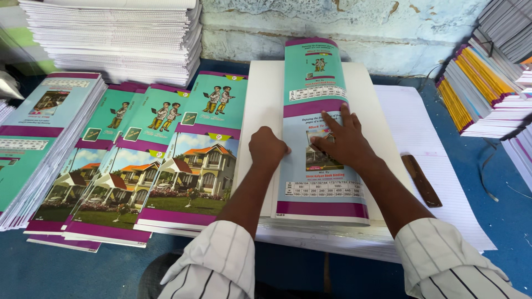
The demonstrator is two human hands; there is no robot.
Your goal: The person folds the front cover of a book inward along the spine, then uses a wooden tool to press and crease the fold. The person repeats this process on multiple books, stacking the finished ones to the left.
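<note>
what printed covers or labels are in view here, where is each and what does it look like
Folded cover: centre, under right hand, teal with purple bands.
Fanned covers: left of left hand, teal tops, house pictures.
Cover pile: far left, pale blue and teal.

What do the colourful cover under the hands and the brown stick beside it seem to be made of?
The cover looks like glossy coated paper or thin card: it curves without creasing and shows a soft sheen. The brown stick looks like wood, dark, matte and worn smooth, though plastic cannot be ruled out.
</note>
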